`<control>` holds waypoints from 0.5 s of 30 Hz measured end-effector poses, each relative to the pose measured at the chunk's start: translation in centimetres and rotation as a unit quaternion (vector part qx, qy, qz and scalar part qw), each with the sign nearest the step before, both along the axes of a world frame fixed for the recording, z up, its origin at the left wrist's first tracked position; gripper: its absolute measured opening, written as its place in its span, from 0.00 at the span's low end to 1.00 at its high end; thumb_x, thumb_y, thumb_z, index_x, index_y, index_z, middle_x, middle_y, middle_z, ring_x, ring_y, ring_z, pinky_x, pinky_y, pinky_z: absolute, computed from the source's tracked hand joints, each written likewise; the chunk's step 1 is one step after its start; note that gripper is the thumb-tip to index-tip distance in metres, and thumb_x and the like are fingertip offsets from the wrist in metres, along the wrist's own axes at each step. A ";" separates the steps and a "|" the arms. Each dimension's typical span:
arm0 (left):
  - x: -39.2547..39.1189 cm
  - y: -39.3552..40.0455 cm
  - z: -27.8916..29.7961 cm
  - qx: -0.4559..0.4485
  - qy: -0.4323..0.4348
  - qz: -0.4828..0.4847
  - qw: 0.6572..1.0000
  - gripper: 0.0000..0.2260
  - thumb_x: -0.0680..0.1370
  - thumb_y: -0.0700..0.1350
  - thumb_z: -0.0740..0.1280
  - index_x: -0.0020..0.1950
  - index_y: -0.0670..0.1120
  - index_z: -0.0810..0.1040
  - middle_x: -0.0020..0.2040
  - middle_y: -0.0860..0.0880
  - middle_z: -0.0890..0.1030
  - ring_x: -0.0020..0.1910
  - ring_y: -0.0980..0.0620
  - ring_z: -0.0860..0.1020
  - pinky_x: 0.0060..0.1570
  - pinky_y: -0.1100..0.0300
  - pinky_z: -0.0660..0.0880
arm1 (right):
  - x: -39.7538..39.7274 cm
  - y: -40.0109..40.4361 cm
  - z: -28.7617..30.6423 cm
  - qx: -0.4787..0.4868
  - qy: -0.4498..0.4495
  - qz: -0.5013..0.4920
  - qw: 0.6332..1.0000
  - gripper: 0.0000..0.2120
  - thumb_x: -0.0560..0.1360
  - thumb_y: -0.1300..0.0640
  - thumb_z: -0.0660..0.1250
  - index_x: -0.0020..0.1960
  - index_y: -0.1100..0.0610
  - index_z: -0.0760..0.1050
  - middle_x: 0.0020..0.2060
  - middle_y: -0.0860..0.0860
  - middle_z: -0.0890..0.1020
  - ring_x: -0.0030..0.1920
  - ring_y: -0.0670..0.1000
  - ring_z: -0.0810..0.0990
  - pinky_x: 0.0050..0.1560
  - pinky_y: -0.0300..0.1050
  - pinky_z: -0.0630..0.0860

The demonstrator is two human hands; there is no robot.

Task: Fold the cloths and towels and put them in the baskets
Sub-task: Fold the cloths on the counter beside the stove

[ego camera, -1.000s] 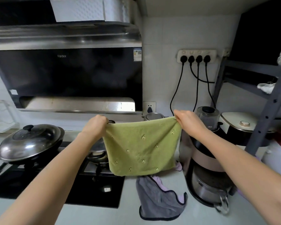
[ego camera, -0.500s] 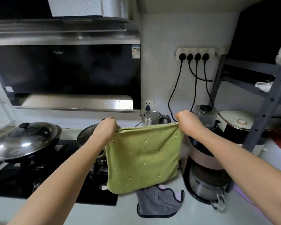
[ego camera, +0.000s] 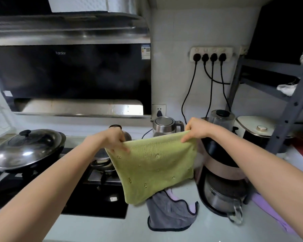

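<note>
Both arms stretched forward over the counter (ego camera: 87, 229), left hand (ego camera: 112, 139) and right hand (ego camera: 197, 128) each pinching a top corner of the green towel (ego camera: 156, 165), fingers curled over its upper edge. Towel held up in the air between stove (ego camera: 94, 203) and cooker (ego camera: 222, 172), hanging slack above a grey cloth (ego camera: 168, 213) lying crumpled on the counter

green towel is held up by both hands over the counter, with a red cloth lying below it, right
Not quite. The head view shows the cloth below is grey, not red. The rest holds: left hand and right hand hold the green towel up over the counter.
</note>
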State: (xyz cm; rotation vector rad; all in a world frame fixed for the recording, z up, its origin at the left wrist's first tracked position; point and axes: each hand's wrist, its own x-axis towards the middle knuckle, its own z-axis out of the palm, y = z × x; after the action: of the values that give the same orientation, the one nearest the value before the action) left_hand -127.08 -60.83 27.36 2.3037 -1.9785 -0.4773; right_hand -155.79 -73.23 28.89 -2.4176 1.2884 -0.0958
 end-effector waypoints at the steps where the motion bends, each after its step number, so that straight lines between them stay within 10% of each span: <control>1: 0.0 0.1 0.1 0.041 0.026 0.006 0.999 0.13 0.68 0.54 0.76 0.35 0.45 0.81 0.29 0.53 0.78 0.33 0.52 0.82 0.32 0.66 0.74 | -0.1 0.4 0.5 0.047 0.037 0.025 0.998 0.20 0.65 0.51 0.78 0.26 0.54 0.69 0.19 0.44 0.67 0.24 0.44 0.65 0.26 0.37 0.63; 6: 0.3 -0.6 -0.2 0.133 0.037 0.011 0.990 0.14 0.66 0.52 0.77 0.45 0.47 0.80 0.46 0.49 0.83 0.40 0.49 0.85 0.42 0.58 0.81 | 0.2 0.5 0.6 0.085 0.104 0.069 0.989 0.11 0.65 0.52 0.78 0.30 0.51 0.77 0.23 0.42 0.77 0.28 0.43 0.75 0.32 0.37 0.71; 15: -0.5 -2.9 -1.8 -0.160 -0.179 0.029 0.970 0.08 0.77 0.37 0.63 0.54 0.42 0.70 0.48 0.41 0.80 0.44 0.40 0.76 0.43 0.49 0.75 | 1.1 -1.4 -2.9 -0.223 0.005 -0.053 0.973 0.04 0.75 0.62 0.63 0.42 0.56 0.73 0.43 0.56 0.80 0.47 0.59 0.79 0.39 0.46 0.70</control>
State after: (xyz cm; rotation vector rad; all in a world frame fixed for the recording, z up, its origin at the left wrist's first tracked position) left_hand -127.61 -63.77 25.58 2.3494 -1.9387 0.2663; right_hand -154.73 -74.61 26.00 -2.7109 1.5356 -0.4495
